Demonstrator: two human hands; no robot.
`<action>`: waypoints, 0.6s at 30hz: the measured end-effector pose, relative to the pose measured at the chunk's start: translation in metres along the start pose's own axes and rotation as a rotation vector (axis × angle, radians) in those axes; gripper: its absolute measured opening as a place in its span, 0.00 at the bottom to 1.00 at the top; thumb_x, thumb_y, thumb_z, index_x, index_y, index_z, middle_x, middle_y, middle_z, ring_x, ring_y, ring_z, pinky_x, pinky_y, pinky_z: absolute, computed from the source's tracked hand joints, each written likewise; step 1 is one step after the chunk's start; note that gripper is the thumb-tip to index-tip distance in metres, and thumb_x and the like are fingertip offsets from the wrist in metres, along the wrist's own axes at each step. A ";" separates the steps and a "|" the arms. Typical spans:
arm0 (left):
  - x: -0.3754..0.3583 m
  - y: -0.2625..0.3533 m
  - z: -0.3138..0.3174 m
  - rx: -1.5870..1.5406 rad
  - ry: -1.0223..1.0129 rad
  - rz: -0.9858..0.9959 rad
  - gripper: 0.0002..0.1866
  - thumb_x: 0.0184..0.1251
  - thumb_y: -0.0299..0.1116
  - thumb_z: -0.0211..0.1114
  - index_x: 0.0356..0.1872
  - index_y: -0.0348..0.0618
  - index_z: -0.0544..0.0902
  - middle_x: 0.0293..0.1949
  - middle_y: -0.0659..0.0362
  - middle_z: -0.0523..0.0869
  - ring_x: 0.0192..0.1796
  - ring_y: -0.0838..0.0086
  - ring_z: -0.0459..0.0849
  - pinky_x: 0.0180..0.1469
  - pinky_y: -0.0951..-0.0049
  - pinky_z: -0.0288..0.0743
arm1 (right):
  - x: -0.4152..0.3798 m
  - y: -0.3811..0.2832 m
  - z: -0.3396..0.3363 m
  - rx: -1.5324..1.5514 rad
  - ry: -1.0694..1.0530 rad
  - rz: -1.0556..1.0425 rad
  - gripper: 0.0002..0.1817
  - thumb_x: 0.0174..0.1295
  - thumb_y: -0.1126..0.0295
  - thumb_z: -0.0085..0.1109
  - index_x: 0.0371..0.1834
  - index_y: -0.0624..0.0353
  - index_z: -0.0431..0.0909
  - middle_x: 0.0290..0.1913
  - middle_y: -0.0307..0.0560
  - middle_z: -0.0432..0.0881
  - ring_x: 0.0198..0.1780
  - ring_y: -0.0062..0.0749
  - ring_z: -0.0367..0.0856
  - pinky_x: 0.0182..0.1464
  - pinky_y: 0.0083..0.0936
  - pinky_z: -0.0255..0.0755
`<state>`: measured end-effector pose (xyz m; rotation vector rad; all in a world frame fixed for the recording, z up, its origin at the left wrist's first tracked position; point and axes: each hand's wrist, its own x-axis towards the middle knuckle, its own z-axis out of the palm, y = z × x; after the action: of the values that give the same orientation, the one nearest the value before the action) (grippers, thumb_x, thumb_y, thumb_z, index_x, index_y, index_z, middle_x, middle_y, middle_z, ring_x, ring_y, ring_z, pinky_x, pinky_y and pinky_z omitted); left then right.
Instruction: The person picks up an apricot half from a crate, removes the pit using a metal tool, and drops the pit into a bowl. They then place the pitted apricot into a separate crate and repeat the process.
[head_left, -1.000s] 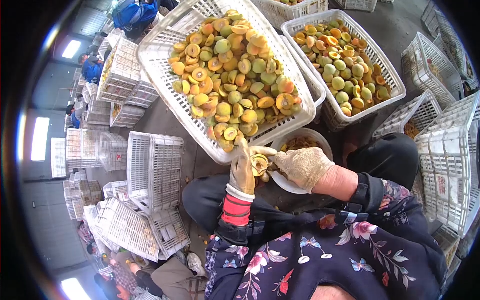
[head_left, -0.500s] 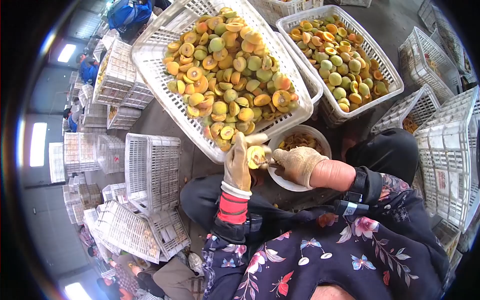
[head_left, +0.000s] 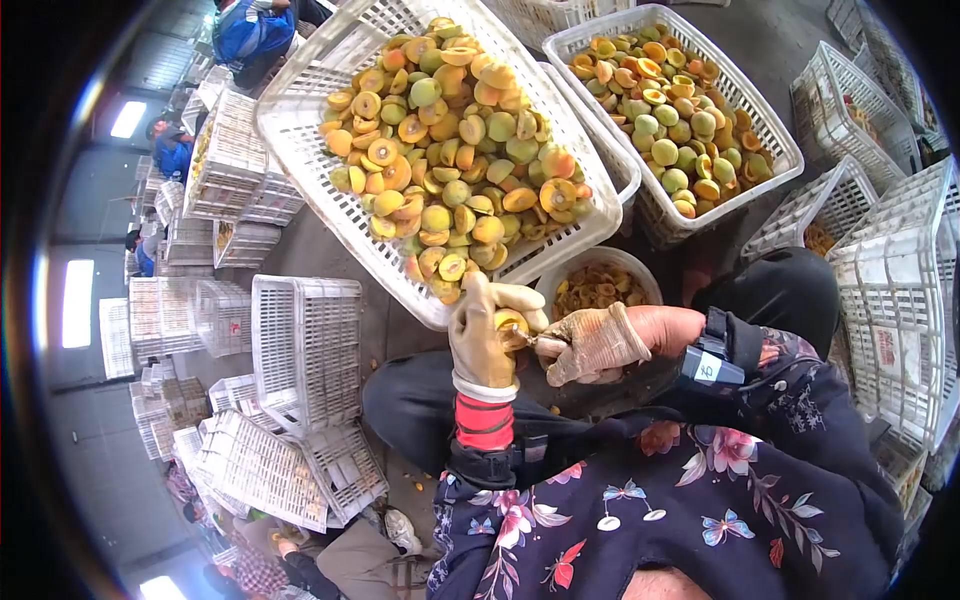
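Observation:
My left hand [head_left: 487, 335], in a pale, stained glove, is closed round a yellow halved fruit [head_left: 511, 328] just below the near corner of a white crate [head_left: 300, 150] heaped with fruit halves. Against the cut side of that fruit is the tip of a small metal tool [head_left: 528, 341]. Its handle is gripped by my gloved right hand [head_left: 598, 345], whose fingers are curled. Behind the right hand stands a white bucket [head_left: 655, 285] holding brownish-yellow scraps, partly hidden by the glove.
Another crate of fruit halves [head_left: 785, 178] stands at the upper right. White crates [head_left: 305, 350] are stacked at the left, and more crates [head_left: 890, 320] at the right. Other people sit at the upper left [head_left: 250, 35] and lower left.
My right hand has turned and moved slightly down, bringing the tool's tip to the fruit's cut side. The left hand's fingers have closed further round the fruit. The view has shifted slightly.

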<state>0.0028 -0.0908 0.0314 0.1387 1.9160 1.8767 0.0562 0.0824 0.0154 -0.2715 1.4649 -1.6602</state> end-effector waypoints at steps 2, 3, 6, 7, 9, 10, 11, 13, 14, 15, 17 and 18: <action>0.001 -0.006 0.008 -0.434 0.072 -0.010 0.32 0.78 0.57 0.49 0.30 0.34 0.83 0.20 0.54 0.82 0.23 0.70 0.81 0.28 0.72 0.76 | -0.002 -0.002 0.006 0.249 0.001 0.099 0.12 0.64 0.61 0.61 0.28 0.49 0.69 0.19 0.26 0.62 0.19 0.14 0.65 0.21 0.21 0.58; 0.006 -0.010 0.008 -0.624 0.026 -0.029 0.32 0.78 0.57 0.49 0.31 0.35 0.82 0.19 0.53 0.81 0.21 0.68 0.79 0.27 0.71 0.76 | 0.004 0.001 0.007 0.114 0.052 0.089 0.09 0.62 0.62 0.63 0.32 0.50 0.73 0.20 0.33 0.71 0.22 0.24 0.72 0.26 0.27 0.67; 0.009 -0.013 0.003 -0.691 0.165 -0.073 0.27 0.77 0.57 0.51 0.43 0.37 0.80 0.27 0.52 0.84 0.24 0.67 0.81 0.28 0.67 0.79 | 0.006 0.022 0.021 -0.469 0.335 -0.204 0.08 0.60 0.63 0.63 0.38 0.52 0.77 0.28 0.44 0.82 0.30 0.36 0.83 0.37 0.35 0.75; 0.015 -0.018 0.001 -0.755 0.206 -0.033 0.25 0.76 0.56 0.53 0.55 0.43 0.75 0.39 0.53 0.86 0.30 0.66 0.84 0.28 0.65 0.81 | 0.002 0.026 0.023 -0.634 0.359 -0.108 0.13 0.61 0.62 0.60 0.46 0.51 0.80 0.42 0.54 0.86 0.44 0.48 0.86 0.49 0.42 0.77; 0.014 -0.028 -0.002 -0.714 0.273 -0.026 0.26 0.76 0.57 0.51 0.51 0.42 0.78 0.36 0.52 0.87 0.30 0.66 0.85 0.27 0.66 0.81 | -0.006 0.032 0.021 -0.831 0.438 0.107 0.13 0.62 0.62 0.57 0.48 0.51 0.80 0.44 0.55 0.86 0.47 0.49 0.86 0.49 0.42 0.77; 0.012 -0.027 0.000 -0.665 0.339 -0.027 0.28 0.76 0.59 0.50 0.46 0.41 0.81 0.32 0.51 0.87 0.31 0.66 0.86 0.27 0.67 0.82 | -0.011 0.037 0.019 -1.010 0.518 0.328 0.13 0.63 0.61 0.55 0.49 0.51 0.80 0.46 0.55 0.86 0.50 0.50 0.86 0.49 0.43 0.78; 0.010 -0.036 -0.002 -0.627 0.334 -0.012 0.29 0.76 0.59 0.49 0.52 0.41 0.81 0.37 0.50 0.89 0.29 0.66 0.87 0.27 0.69 0.81 | -0.016 0.052 0.014 -1.086 0.574 0.370 0.13 0.65 0.61 0.51 0.49 0.51 0.79 0.44 0.54 0.86 0.47 0.50 0.86 0.47 0.43 0.79; -0.001 -0.048 -0.011 -0.573 0.221 -0.047 0.30 0.76 0.60 0.48 0.55 0.41 0.80 0.37 0.49 0.88 0.26 0.66 0.86 0.27 0.70 0.81 | -0.028 0.054 0.014 -1.086 0.644 0.384 0.12 0.66 0.64 0.49 0.49 0.52 0.78 0.39 0.55 0.87 0.42 0.54 0.87 0.43 0.45 0.79; -0.005 -0.053 -0.013 -0.514 0.128 -0.085 0.31 0.76 0.60 0.47 0.57 0.41 0.79 0.38 0.49 0.88 0.24 0.66 0.85 0.27 0.71 0.81 | -0.032 0.045 0.020 -1.094 0.655 0.391 0.12 0.66 0.64 0.49 0.49 0.52 0.78 0.39 0.55 0.87 0.42 0.54 0.87 0.43 0.45 0.79; -0.007 -0.061 -0.010 -0.404 0.160 -0.069 0.33 0.76 0.62 0.46 0.59 0.41 0.79 0.39 0.49 0.88 0.20 0.66 0.83 0.27 0.70 0.81 | -0.035 0.037 0.025 -1.035 0.706 0.362 0.14 0.64 0.62 0.52 0.49 0.53 0.79 0.42 0.56 0.87 0.45 0.53 0.86 0.47 0.45 0.78; -0.011 -0.068 0.001 -0.382 0.123 -0.066 0.34 0.77 0.61 0.46 0.60 0.39 0.79 0.40 0.50 0.88 0.24 0.69 0.84 0.29 0.70 0.80 | -0.034 0.016 0.036 -0.902 0.801 0.295 0.15 0.63 0.61 0.54 0.49 0.54 0.80 0.44 0.58 0.86 0.48 0.53 0.85 0.53 0.44 0.77; -0.010 -0.076 0.007 -0.339 0.098 -0.043 0.34 0.78 0.60 0.45 0.61 0.38 0.78 0.42 0.52 0.87 0.29 0.72 0.85 0.32 0.72 0.80 | -0.029 0.020 0.039 -0.808 0.871 0.190 0.17 0.62 0.59 0.58 0.51 0.52 0.80 0.44 0.55 0.86 0.47 0.52 0.85 0.53 0.42 0.76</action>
<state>0.0326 -0.0938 -0.0394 -0.1018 1.6155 2.1804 0.1082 0.0774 0.0195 0.2006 2.6891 -0.9601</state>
